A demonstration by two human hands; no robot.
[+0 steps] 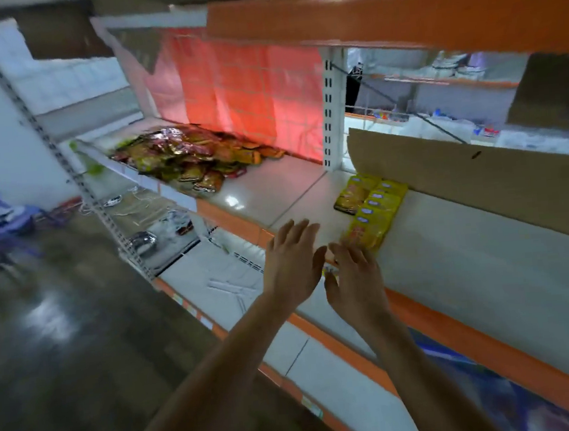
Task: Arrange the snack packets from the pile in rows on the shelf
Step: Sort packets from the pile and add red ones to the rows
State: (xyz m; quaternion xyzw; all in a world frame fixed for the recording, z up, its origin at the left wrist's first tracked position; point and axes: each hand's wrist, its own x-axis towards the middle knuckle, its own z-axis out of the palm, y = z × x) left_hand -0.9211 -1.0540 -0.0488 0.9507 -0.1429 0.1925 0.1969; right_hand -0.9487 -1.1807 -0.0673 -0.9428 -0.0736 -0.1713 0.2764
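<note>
While hovering with left hand [292, 262] and right hand [354, 278] spread, gripping nothing, at the front edge of the white orange-trimmed metal shelf [274, 188], probably squaring the short row of yellow plastic snack packets [375, 207] there, leaving the glossy mixed pile [185, 158] near the left end.
</note>
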